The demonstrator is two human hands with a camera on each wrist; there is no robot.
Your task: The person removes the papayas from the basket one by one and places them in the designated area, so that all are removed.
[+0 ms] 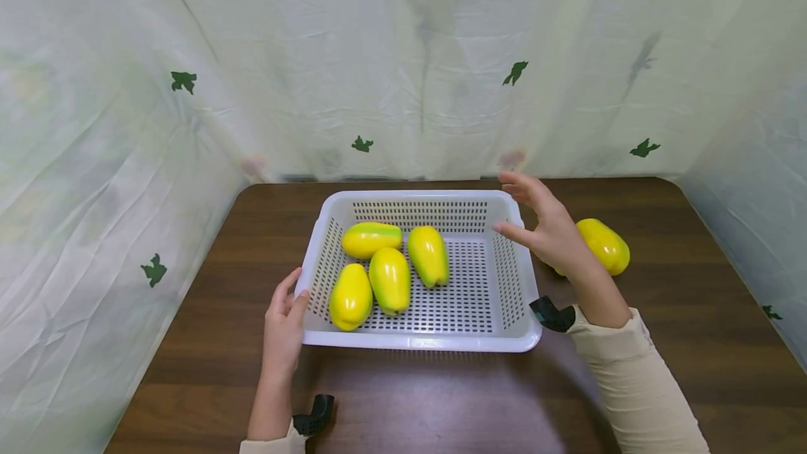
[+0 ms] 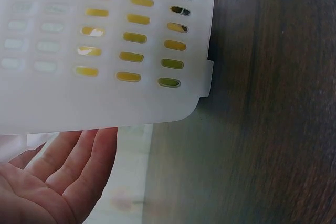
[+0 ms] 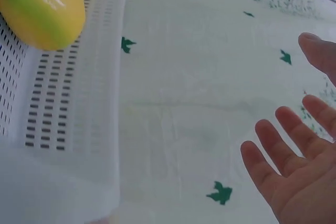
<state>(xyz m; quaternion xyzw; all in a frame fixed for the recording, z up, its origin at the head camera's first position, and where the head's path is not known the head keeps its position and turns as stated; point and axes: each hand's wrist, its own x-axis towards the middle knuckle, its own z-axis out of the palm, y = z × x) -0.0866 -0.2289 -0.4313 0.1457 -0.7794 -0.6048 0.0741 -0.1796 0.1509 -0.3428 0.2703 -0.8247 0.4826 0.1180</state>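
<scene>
White perforated rectangular plastic basket sits on dark brown wood-grain table, approx. ctr. of head view. Inside: 4 glossy yellow oval fruits w/ green tinge, mostly in L half & middle. Back fruit lies crosswise; front-left fruit, middle fruit & right-hand fruit lie more lengthwise.

Person's L hand is at basket's L side, pinching rim: thumb over top edge, fingers along outside. L wrist view: fingertips go out of sight behind rim; yellow & green show thru wall slots.

R hand is up by back-R corner, fingers extended & spread, thumb well apart, gripping nothing. R wrist view shows it apart from basket.

Another glossy yellow oval fruit lies on table R of basket, partly hidden by R forearm; yellow sliver shows on forearm's other side, can't tell if same fruit.

Also: cream sleeve on R arm, black wrist unit nearby, pale cloth w/ dark green leaf-like shapes behind table.
</scene>
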